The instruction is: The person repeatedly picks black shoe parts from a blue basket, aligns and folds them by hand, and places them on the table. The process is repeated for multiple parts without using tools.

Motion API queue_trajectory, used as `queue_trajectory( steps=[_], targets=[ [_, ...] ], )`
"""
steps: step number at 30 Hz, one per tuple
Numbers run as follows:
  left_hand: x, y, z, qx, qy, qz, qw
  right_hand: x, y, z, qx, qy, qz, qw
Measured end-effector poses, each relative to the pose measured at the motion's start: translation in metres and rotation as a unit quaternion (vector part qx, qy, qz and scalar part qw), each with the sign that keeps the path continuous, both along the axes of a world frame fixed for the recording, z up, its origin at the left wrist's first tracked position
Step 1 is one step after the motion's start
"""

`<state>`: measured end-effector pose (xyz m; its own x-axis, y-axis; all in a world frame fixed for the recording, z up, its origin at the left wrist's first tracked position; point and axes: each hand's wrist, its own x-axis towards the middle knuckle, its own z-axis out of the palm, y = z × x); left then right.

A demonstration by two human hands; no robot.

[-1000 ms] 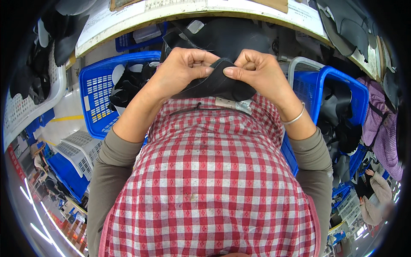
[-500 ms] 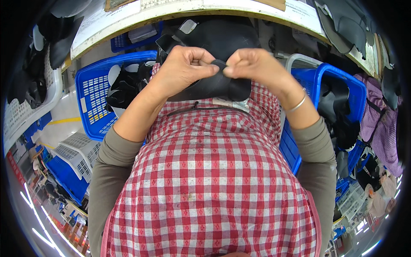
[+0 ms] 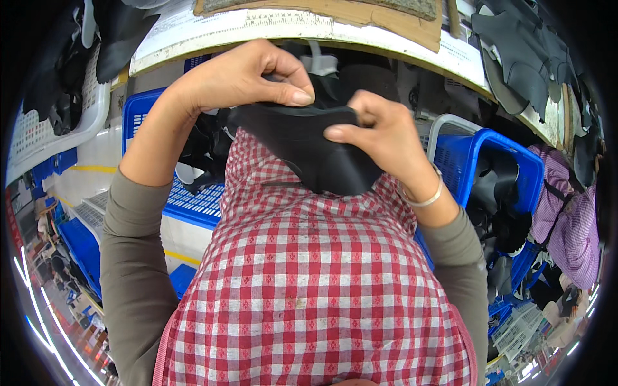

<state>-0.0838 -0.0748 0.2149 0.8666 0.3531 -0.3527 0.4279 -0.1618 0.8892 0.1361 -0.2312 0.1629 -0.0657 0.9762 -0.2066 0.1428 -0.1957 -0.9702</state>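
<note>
A black, leather-like piece hangs in front of my checked apron, its upper edge held between both hands. My left hand pinches that edge from above with thumb and fingers. To the right, my right hand grips the piece with its thumb on the near face and its fingers curled behind. The lower part of the piece is smeared by motion. Just behind my left fingers a small white tag-like patch shows on dark material.
Ahead runs a white worktable edge with a wooden board on it. Blue baskets with black pieces stand at left and right. Black cut pieces lie at the table's right end, above a purple checked cloth.
My hands have moved apart, the left one up and leftward, the right one slightly down and right. The black piece is now lifted and stretched out between them.
</note>
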Motion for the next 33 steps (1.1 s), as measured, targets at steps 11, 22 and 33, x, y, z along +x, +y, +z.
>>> queue_trajectory(
  steps=[11, 22, 33],
  targets=[
    [0.058, 0.016, -0.025, -0.025, -0.032, -0.141, 0.989, 0.05, -0.022, -0.007, -0.023, 0.033, 0.03, 0.999],
    [0.054, 0.002, -0.022, -0.041, -0.069, -0.089, 0.993, 0.055, -0.015, 0.001, -0.077, 0.006, 0.032, 0.997],
    [0.06, 0.003, -0.015, -0.046, -0.039, -0.115, 0.991, 0.055, -0.013, 0.0, -0.006, -0.004, 0.064, 0.998]
  ],
)
